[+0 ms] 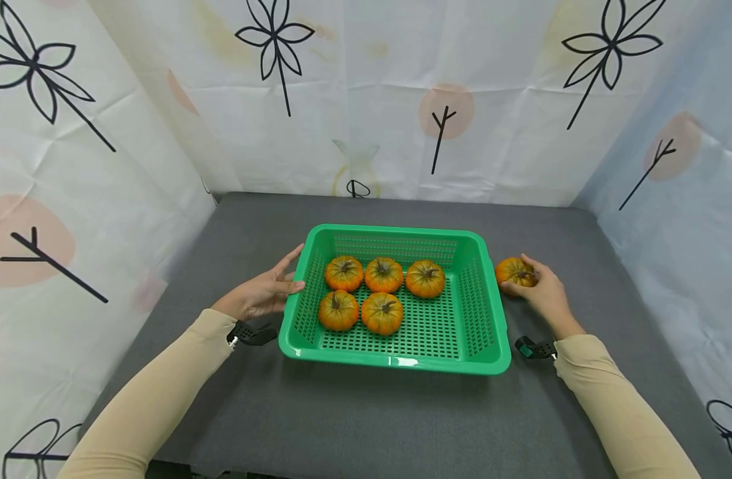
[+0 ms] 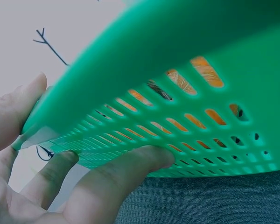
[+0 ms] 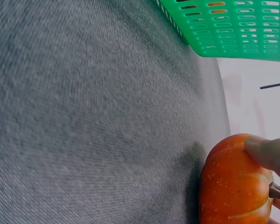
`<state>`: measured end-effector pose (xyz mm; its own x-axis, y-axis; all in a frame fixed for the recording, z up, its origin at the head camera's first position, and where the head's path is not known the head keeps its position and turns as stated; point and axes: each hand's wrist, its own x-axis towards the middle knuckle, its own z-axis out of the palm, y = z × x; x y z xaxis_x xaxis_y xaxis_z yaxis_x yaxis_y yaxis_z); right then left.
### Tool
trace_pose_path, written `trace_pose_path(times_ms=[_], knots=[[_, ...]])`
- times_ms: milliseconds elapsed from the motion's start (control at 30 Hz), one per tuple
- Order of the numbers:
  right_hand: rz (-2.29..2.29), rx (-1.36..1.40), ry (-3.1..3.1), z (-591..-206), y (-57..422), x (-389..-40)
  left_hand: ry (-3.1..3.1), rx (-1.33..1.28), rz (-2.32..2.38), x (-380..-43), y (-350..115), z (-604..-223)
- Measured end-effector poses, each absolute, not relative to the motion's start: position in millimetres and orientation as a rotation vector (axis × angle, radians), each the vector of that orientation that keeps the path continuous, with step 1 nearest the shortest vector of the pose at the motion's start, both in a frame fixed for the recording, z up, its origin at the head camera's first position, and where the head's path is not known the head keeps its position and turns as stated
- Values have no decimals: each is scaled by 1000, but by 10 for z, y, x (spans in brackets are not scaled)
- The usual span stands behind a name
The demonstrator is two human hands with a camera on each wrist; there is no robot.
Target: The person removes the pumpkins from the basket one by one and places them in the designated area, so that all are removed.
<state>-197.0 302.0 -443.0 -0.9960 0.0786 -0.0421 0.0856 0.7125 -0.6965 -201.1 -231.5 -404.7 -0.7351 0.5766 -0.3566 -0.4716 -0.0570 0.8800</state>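
Observation:
A green plastic basket (image 1: 402, 367) with slotted walls stands on the grey table, with several small orange pumpkins (image 1: 382, 313) grouped in its left and middle part. My left hand (image 1: 261, 291) holds the basket's left side; in the left wrist view the thumb (image 2: 25, 105) lies at the rim and the fingers (image 2: 126, 172) press the outer wall. Right of the basket, my right hand (image 1: 542, 293) grips another small pumpkin (image 1: 512, 271) by its sides. That pumpkin (image 3: 235, 186) sits close over the table cloth in the right wrist view, its stem beside the thumb.
Grey cloth covers the table (image 1: 342, 426). White fabric walls (image 1: 396, 153) with printed flowers and twigs enclose the back and both sides. Black wrist straps (image 1: 255, 333) sit at both cuffs. The inside right part of the basket shows bare slotted floor.

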Motion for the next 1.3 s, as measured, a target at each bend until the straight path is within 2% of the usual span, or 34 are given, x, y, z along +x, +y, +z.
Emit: trace_pose_path(times_ms=[1300], knots=[[-1055,122,2860,-4385,3031,-2058,1491,113,1875,-2019,-2311,-4045]])
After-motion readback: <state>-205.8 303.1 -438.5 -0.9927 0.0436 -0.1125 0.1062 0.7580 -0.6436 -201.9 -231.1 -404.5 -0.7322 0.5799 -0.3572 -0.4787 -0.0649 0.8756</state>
